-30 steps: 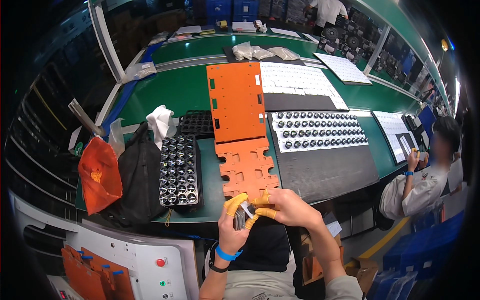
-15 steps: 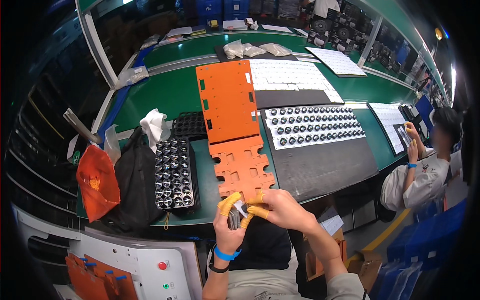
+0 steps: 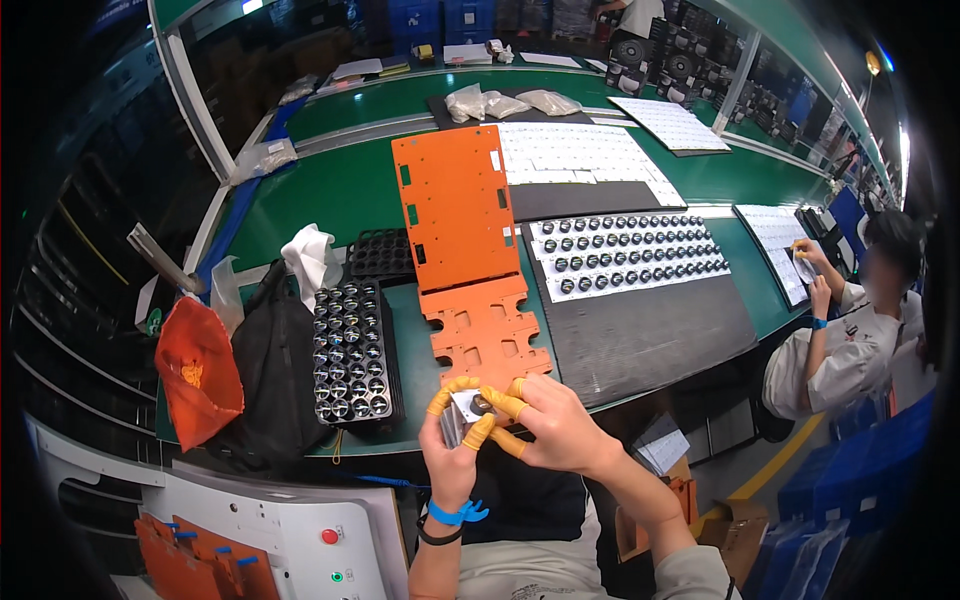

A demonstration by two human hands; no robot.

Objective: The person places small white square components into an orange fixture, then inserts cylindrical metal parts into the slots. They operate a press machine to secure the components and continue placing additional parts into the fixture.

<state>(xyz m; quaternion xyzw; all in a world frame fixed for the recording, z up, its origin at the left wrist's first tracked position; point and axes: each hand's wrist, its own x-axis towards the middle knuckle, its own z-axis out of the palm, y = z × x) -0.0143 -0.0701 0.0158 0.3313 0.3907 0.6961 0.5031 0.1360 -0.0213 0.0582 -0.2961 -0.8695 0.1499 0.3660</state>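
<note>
"Fingers [image 3: 440,399] in yellow covers, on your left hand [image 3: 448,458], were closed on a bundle of thin grey pieces [image 3: 452,430], a white plate [image 3: 465,407] uppermost, at the lower centre of the frame. Where was your right hand [image 3: 563,425]?"

"Just to the right of it: your covered fingertips met the plate's edge near a dark round part [image 3: 482,404] on its face. Whether they gripped that part or only steadied the plate, one could not tell."

"Which step did you appear to have in hand?"

"Judged from the pose, you were working the round part against the plate, at the lower end of the notched orange fixture [image 3: 487,335]. Rows of black round parts [image 3: 631,256] stood right of centre."

"And your next move?"

"It seemed to call for a steady left hold, the bundle kept together, while your right fingertips handled the part without tilting the plate."
</note>
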